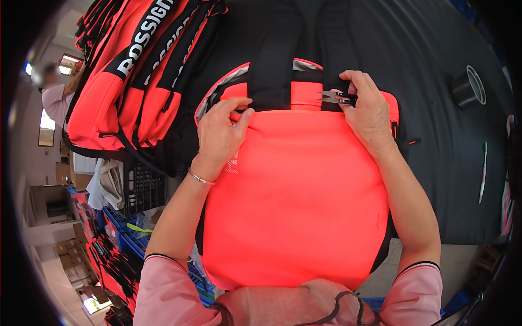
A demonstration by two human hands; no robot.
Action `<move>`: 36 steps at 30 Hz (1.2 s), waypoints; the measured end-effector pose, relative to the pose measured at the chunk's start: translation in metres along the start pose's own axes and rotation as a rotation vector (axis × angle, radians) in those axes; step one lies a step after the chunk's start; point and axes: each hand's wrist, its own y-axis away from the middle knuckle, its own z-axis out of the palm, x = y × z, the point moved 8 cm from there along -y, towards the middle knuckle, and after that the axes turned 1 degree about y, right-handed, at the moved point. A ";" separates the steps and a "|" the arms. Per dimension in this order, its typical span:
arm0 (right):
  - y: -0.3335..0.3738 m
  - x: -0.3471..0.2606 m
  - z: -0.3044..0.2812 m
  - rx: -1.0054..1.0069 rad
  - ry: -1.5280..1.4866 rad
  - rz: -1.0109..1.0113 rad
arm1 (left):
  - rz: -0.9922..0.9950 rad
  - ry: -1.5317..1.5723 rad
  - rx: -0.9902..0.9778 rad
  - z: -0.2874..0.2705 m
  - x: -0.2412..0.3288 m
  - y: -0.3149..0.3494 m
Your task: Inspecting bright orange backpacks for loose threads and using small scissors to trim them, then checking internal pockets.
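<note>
A bright red-orange backpack point(299, 201) with black straps point(270, 70) lies in front of me, its lower part against my body. My left hand point(223, 127) is at its upper left edge, thumb and fingers closed on the fabric beside a strap. In my right hand point(370, 111) is a small pair of thread snips point(337, 98) with dark handles. Their blades point left, apart at the tips, over the base of the right strap. The snips' handle is partly hidden by my fingers.
Several red and black backpacks point(128, 81) are stacked at the left. On the black table point(435, 163) to the right are a dark cup point(468, 88) and a green toothbrush point(483, 173). A black crate point(144, 187) and blue crates point(122, 228) stand lower left. Another person point(53, 95) is at far left.
</note>
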 end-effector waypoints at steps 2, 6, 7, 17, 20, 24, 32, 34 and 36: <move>0.001 -0.001 -0.001 0.013 0.002 -0.016 | -0.096 0.058 -0.027 0.004 -0.006 -0.002; 0.002 0.001 -0.001 -0.005 -0.005 0.002 | 0.053 -0.029 0.030 0.005 0.002 0.017; 0.001 0.000 0.000 -0.011 -0.002 -0.013 | 0.144 -0.077 0.069 0.004 0.009 0.021; 0.003 -0.004 0.000 0.013 0.002 -0.018 | 0.201 0.008 0.220 -0.001 0.009 0.028; 0.004 -0.007 -0.002 0.018 0.037 -0.067 | 0.048 0.031 0.207 0.001 0.005 0.022; 0.005 -0.006 -0.001 0.018 0.043 -0.045 | 0.094 0.015 0.198 0.007 0.004 0.020; 0.004 -0.013 0.001 0.035 0.077 -0.092 | 0.294 -0.116 0.206 0.015 0.018 0.011; 0.001 -0.015 0.004 0.013 -0.036 0.039 | 0.276 -0.137 0.167 0.019 0.018 0.008; -0.011 -0.061 0.007 0.024 -0.015 -0.059 | 0.253 -0.171 0.124 0.022 0.012 0.007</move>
